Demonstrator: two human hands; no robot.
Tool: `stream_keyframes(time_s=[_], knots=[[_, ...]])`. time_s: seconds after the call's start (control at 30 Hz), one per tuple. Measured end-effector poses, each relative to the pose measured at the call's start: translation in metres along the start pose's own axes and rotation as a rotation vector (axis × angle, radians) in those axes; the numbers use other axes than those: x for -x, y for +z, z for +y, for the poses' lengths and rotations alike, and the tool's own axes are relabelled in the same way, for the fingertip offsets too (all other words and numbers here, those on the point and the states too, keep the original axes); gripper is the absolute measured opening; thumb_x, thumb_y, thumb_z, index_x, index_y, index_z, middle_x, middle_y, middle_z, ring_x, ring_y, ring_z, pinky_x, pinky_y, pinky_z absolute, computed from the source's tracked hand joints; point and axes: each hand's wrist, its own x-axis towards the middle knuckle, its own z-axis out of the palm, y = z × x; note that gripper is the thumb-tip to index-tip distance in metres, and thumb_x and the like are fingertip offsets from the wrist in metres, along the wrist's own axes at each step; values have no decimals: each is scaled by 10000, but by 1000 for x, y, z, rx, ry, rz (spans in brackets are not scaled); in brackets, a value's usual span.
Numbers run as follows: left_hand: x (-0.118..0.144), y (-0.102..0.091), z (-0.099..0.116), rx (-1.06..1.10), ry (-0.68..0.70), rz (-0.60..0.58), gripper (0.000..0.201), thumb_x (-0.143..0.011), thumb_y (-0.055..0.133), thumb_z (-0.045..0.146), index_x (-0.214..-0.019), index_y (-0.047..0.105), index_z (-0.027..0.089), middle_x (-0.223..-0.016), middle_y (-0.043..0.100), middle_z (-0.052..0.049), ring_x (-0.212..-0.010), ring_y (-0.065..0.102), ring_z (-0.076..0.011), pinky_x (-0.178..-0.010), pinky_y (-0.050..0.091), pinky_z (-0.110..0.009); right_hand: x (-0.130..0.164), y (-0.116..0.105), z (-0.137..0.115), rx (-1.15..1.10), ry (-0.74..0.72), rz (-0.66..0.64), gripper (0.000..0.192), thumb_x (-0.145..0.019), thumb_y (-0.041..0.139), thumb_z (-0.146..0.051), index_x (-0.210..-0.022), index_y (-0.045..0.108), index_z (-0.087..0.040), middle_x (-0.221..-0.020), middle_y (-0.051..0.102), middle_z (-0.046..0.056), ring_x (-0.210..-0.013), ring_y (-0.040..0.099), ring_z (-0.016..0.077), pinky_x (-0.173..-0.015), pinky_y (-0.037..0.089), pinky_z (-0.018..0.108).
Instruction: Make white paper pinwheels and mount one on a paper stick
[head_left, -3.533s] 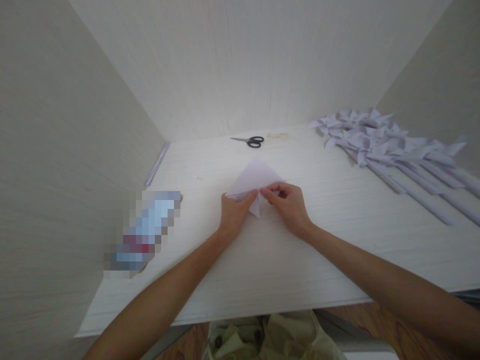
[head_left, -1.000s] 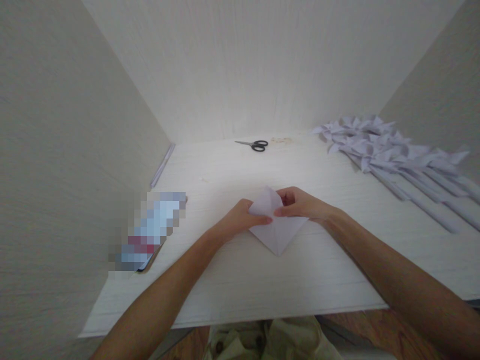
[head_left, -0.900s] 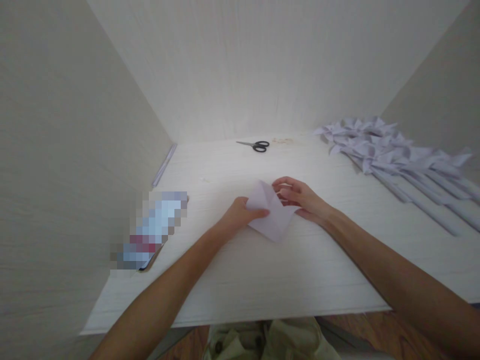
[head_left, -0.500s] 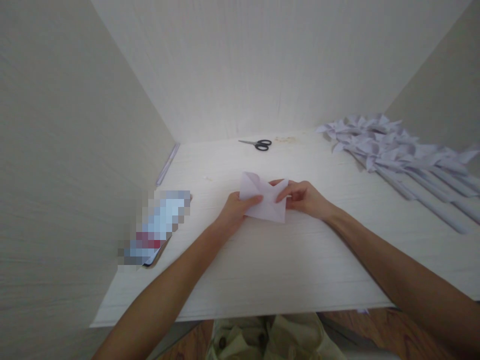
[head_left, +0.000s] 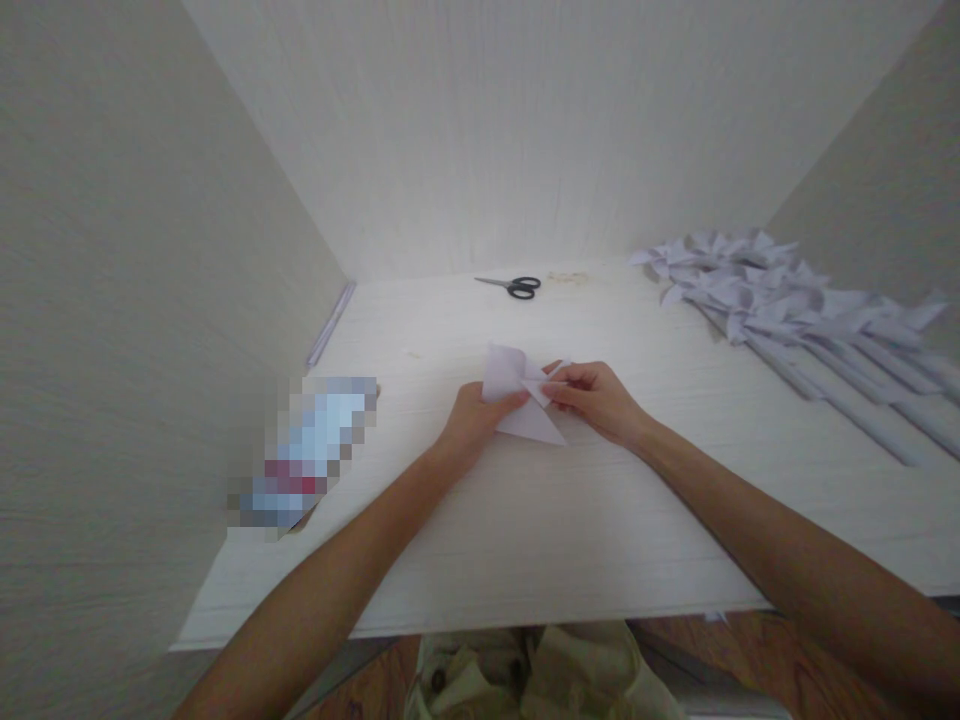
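Note:
A piece of white paper (head_left: 504, 374) with cut, curling corners is held above the middle of the white table (head_left: 465, 560). My left hand (head_left: 474, 420) grips its left side, with the thumb lying across the front near the centre. My right hand (head_left: 596, 395) pinches a corner of the same paper, bent in toward the centre beside my left thumb. The left hand's fingers are hidden behind the sheet.
Black-handled scissors (head_left: 517, 287) lie near the back wall. At the right is a pile of paper pinwheels (head_left: 780, 300) on rolled paper sticks. Rolled paper sticks (head_left: 330, 325) lean by the left wall, and a blurred-out phone (head_left: 319, 450) lies at the left.
My right hand has folded the paper's right corner inward, toward my left thumb. The left hand keeps its grip. The whole view has shifted slightly.

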Motion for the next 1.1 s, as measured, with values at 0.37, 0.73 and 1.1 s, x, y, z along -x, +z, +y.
stream_keyframes(time_s=[0.37, 0.73, 1.1], knots=[[0, 0, -1, -37, 31, 6, 299, -550, 684, 319, -751, 632, 103, -689, 644, -57, -627, 587, -165, -624, 453, -290, 1, 8, -4, 4, 47, 107, 207, -637, 633, -352, -612, 599, -149, -680, 542, -5, -525, 407, 62, -482, 311, 211], [-1, 0, -3, -43, 47, 20, 304, -547, 684, 327, -748, 630, 105, -670, 639, -50, -614, 584, -161, -613, 454, -288, 3, 12, -9, 18, 86, 162, 222, -602, 642, -366, -598, 598, -148, -667, 550, 1, -525, 438, 72, -468, 318, 215], [0, 2, 0, -46, 21, 12, 258, -562, 672, 293, -728, 623, 101, -653, 627, -43, -597, 574, -150, -603, 447, -278, 2, 10, -6, 107, 26, 143, 195, -590, 649, -335, -581, 607, -144, -757, 558, 27, -609, 491, 106, -512, 364, 233]])
